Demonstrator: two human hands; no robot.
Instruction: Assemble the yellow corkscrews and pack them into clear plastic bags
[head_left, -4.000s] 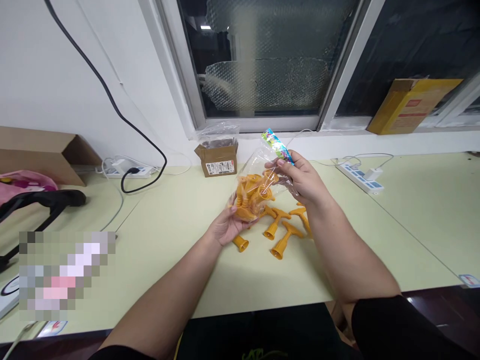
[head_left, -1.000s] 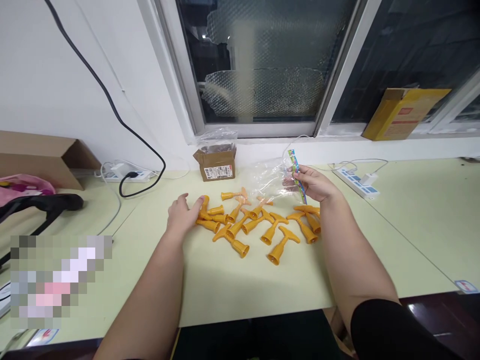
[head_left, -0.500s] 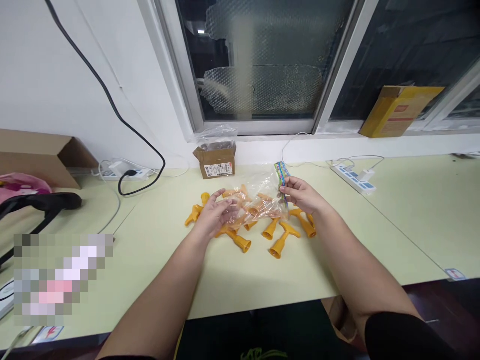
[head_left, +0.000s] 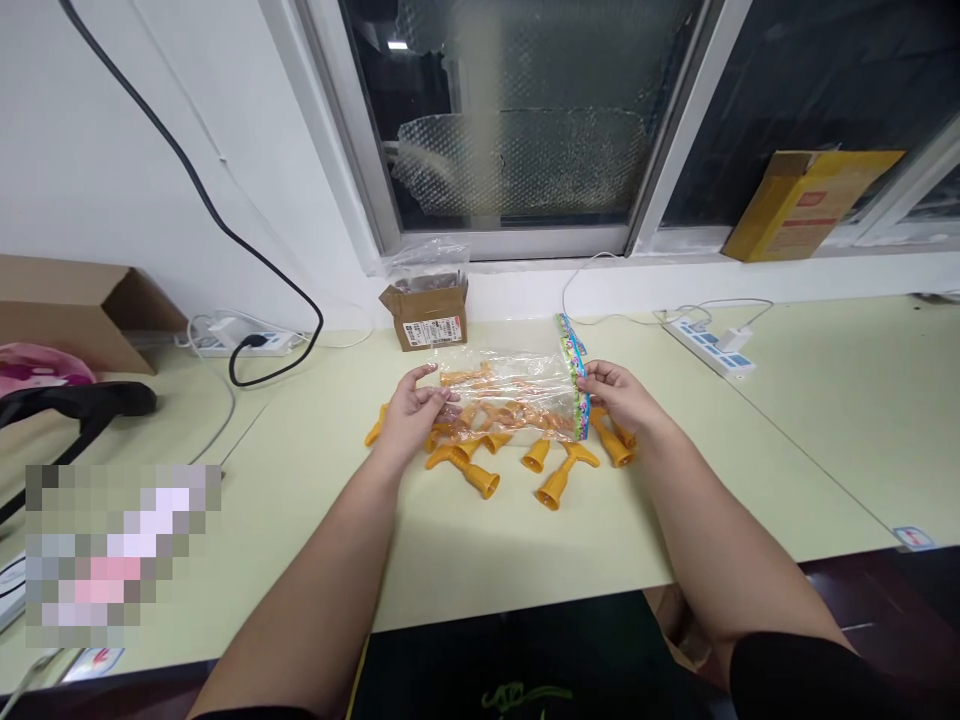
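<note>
A clear plastic bag [head_left: 517,375] with a colourful printed strip is stretched between my two hands. My left hand [head_left: 417,408] grips its plain left end, thumb and fingers closed on the film. On the other side my right hand [head_left: 613,392] pinches the printed edge [head_left: 576,380]. Below and behind the bag lie several yellow plastic pieces, each with a T-shaped handle and a flared hollow cup; one T-handled piece [head_left: 564,474] is at the front, another [head_left: 472,472] to its left. Some show only through the film, so whether any are inside I cannot tell.
Behind the bag stands a small open cardboard box [head_left: 426,312] with plastic film. Power strips lie at the left [head_left: 251,345] and right [head_left: 709,345] with cables. A larger carton [head_left: 75,305] and a black strap-like object [head_left: 82,400] are at the left; a yellow box [head_left: 814,205] leans by the window.
The bag, crumpled before, is now pulled out flatter and wider, its printed strip straightened. My left hand has moved slightly left and closed on the film; my right hand has shifted slightly right.
</note>
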